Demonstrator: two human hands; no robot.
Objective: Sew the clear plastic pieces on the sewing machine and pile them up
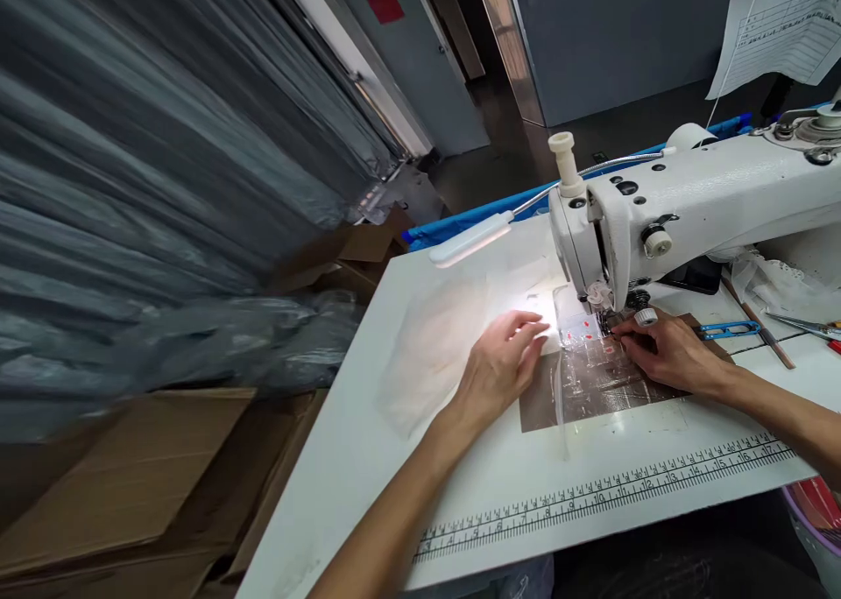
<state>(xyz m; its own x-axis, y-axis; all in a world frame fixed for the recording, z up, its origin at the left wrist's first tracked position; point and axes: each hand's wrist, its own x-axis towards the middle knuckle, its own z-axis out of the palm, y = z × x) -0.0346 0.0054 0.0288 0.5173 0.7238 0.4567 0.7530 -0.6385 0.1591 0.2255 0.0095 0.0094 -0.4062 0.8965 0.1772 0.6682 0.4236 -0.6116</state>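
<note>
My left hand (503, 362) is over the white table, left of the sewing machine's needle area, fingers curved and a little apart. Just past its fingertips runs a narrow translucent strip (559, 398). My right hand (670, 352) is closed beside the presser foot (605, 320), its fingertips pinched together; what they hold is too small to make out. Between the hands lies a shiny clear sheet with small red marks (591, 367), on a brown-grey plate (539, 408). The white sewing machine (716, 192) stands above, its needle hidden.
A lit lamp (471, 238) shines over the table (355, 459). Thin pale material (437, 345) lies at left. Blue thread snips (729, 329), scissors (805, 326) and a phone (696, 275) lie at right. A printed ruler (604, 500) follows the front edge. Cardboard boxes (124, 476) stand left.
</note>
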